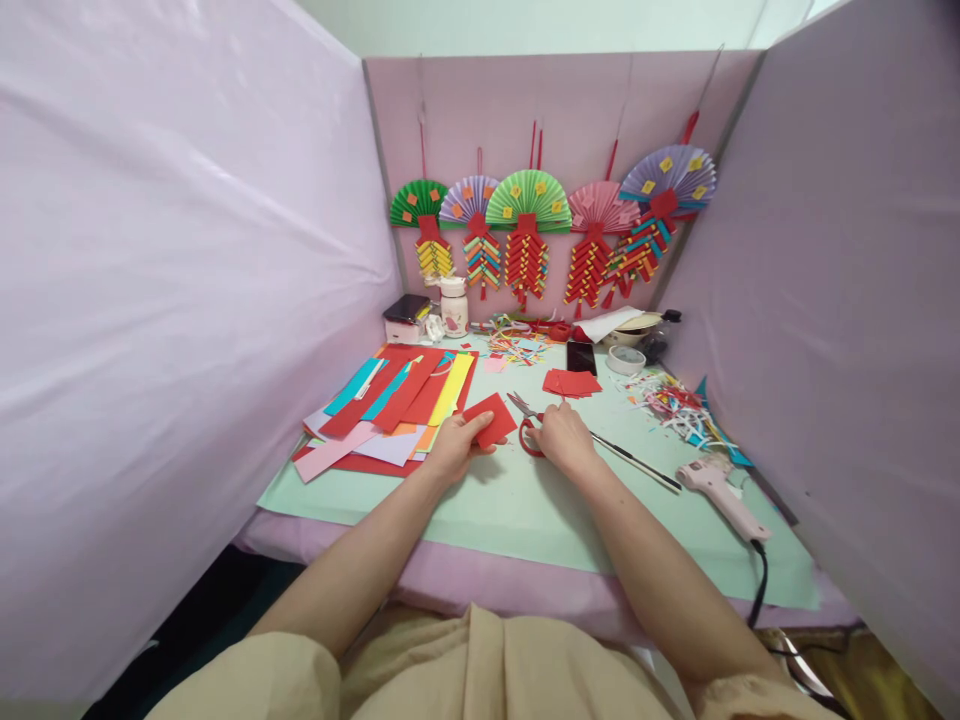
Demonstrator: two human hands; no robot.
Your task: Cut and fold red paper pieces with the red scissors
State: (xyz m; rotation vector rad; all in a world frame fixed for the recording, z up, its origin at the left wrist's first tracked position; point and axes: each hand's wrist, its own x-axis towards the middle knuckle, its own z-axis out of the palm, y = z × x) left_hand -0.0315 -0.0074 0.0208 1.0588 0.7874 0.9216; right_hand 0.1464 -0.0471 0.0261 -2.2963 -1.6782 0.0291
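My left hand (457, 445) is closed on a red paper square (493, 418), thumb on top, above the left-middle of the table. To its right, my right hand (564, 437) is curled over a pair of scissors (530, 432) with red handles; the partly spread blades point toward the far left. Part of the handles is hidden under my fingers. Just beyond my right hand lies a small stack of red paper pieces (574, 382). Colored paper sheets and strips (405, 395) are piled beside my left hand. A thin black-and-white stick (637, 462) rests to the right of my right hand.
A pink glue gun (724, 495) with a black cord lies at right, near paper scraps (679, 405). Behind are a phone (580, 358), a tape roll (625, 360), a white bottle (454, 308) and more scraps (514, 345). Several paper fan ornaments (529, 200) hang at the back.
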